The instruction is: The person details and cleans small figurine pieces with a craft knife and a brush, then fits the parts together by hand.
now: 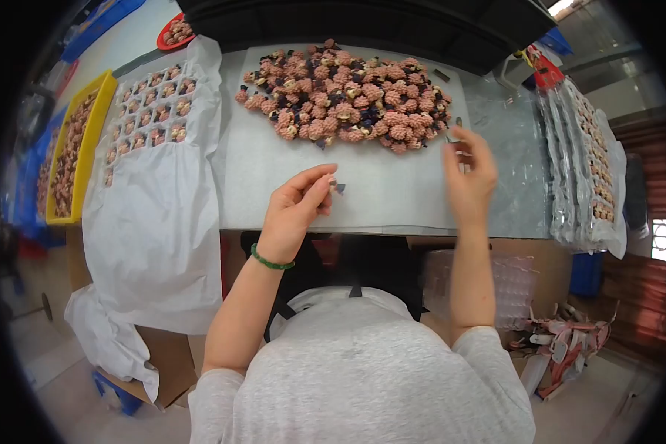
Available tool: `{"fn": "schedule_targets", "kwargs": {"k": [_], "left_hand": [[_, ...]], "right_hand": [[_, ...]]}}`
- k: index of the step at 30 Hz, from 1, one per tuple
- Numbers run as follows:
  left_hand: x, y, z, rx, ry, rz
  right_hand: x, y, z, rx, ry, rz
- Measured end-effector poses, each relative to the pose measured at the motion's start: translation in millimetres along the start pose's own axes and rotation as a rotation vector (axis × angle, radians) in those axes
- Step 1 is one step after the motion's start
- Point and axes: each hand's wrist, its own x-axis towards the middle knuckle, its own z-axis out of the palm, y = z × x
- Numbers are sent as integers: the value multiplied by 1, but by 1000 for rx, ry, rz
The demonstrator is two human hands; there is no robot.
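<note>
My left hand (297, 201), with a green bead bracelet at its wrist, pinches a small figurine piece (338, 186) with pinkish, pale and dark parts. Its details are too small to make out. Over the right side of the white sheet (399, 185), my right hand (472, 174) has its fingers curled around a slim metal tool (450, 139); the tool's kind cannot be told. Just beyond both hands lies a large heap of small figurines (348, 96) with knobbly pink tops and dark blue and cream parts.
To the left, a blister tray (144, 111) holds rows of figurines, partly under a white sheet (152, 229). Beyond it stands a yellow bin (105, 111) of pieces. Stacked filled trays (588, 163) stand on the right. A dark panel (362, 26) borders the back.
</note>
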Motion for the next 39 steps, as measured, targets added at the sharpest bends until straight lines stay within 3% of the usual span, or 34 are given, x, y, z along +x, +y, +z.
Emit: {"fn": "schedule_targets", "kwargs": {"k": [2,8,12,14,15,17,20,22,27,31,33,35,37,39], "left_hand": [[7,0,5,72,-21,87],[14,-8,-2,44,-34,107],[15,-8,-5,29,-53,69],[14,-9,-5,22,-52,72],[14,-8,-5,15,-60,74],[14,-9,-6,22,-58,75],[13,-8,-5,35,-59,75],[11,-7,-5,46,-57,74],[12,-11,-7,34,-78,123],[12,-13,-10,11,-100,130],[12,-13,-10,18,-94,129],[12,-13,-10,4,-91,121],[13,-13,-10,-11,-93,113],[13,-14,-11,-54,-122,134]], "right_hand": [[24,47,-21,-298,-43,64],[44,83,-27,-339,-311,285],[50,69,-45,-229,-259,225],[44,31,-45,102,-28,218],[39,15,-41,106,-30,219],[26,-14,-28,647,13,171],[1,-24,-3,535,-82,93],[-13,-30,6,585,-297,156],[-41,-50,36,477,-402,21],[-44,-44,54,414,-385,-182],[-34,-34,54,231,-256,-284],[-33,-35,53,249,-206,-239],[-38,-43,48,460,-269,-133],[-42,-41,51,454,-300,-161]]}}
